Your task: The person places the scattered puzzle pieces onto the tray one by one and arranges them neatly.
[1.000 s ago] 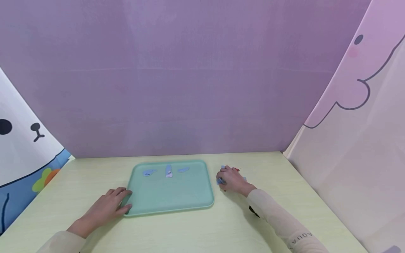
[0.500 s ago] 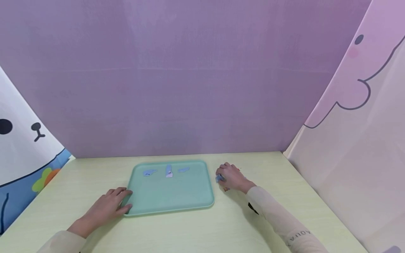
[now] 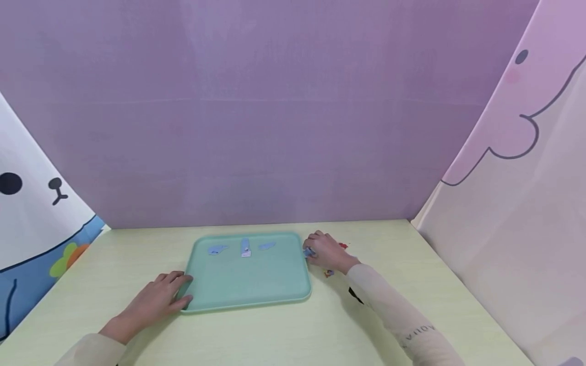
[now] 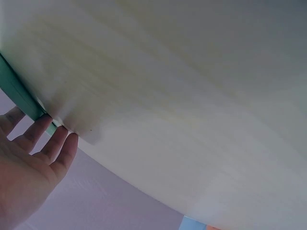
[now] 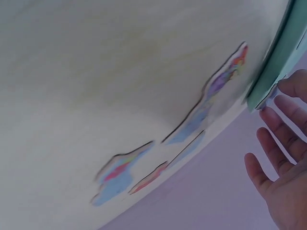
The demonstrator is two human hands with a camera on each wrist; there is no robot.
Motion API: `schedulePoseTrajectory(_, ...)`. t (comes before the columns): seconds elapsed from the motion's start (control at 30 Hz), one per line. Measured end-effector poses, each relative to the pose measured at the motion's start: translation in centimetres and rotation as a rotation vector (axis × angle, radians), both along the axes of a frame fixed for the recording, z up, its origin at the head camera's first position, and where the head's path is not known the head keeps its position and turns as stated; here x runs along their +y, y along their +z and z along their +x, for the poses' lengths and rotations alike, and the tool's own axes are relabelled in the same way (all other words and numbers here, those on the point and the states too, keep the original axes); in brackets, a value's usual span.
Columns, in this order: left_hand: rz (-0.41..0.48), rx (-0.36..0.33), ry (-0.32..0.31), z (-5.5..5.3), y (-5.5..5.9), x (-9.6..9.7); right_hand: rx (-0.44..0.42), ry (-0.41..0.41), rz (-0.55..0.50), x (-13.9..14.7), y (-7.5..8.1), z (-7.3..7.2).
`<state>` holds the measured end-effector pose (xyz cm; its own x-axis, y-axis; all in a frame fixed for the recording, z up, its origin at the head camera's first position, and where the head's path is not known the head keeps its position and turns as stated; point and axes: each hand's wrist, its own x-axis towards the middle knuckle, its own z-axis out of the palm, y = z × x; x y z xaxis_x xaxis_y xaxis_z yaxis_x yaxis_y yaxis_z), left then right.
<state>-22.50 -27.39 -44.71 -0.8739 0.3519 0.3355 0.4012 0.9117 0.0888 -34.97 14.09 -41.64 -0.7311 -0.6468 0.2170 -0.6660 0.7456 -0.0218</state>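
My right hand (image 3: 326, 251) pinches a small flat blue puzzle piece (image 3: 309, 252) between thumb and index finger, right at the right rim of the green tray (image 3: 247, 306). In the right wrist view the piece (image 5: 266, 98) overlaps the tray's edge, and the other fingers extend loosely. Three light blue pieces lie in a row near the tray's far side: a left one (image 3: 216, 249), a middle one (image 3: 245, 248) with a pale end, and a slim right one (image 3: 267, 246). My left hand (image 3: 153, 300) rests with extended fingers on the tray's left edge.
Beside the tray on the pale table (image 3: 256, 340), loose pieces lie under and around the right arm, among them a red one (image 3: 343, 246) and a multicoloured one (image 3: 329, 273). A purple backdrop (image 3: 293, 127) stands behind, with printed cloths at both sides.
My right hand has moved left with the blue piece from the loose pieces to the tray's right rim, uncovering some pieces. The left hand stays at the tray's edge.
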Motion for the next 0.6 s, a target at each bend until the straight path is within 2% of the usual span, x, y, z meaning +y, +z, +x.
schedulePoseTrajectory(0.33,-0.005,-0.012,0.011,0.0,0.1,0.1,-0.007,0.0,0.003,-2.0,0.5,-0.4)
schedulePoseTrajectory(0.6,-0.002,-0.017,0.009,0.0,0.0,0.0,-0.03,-0.012,0.007,-3.3,0.3,-1.1)
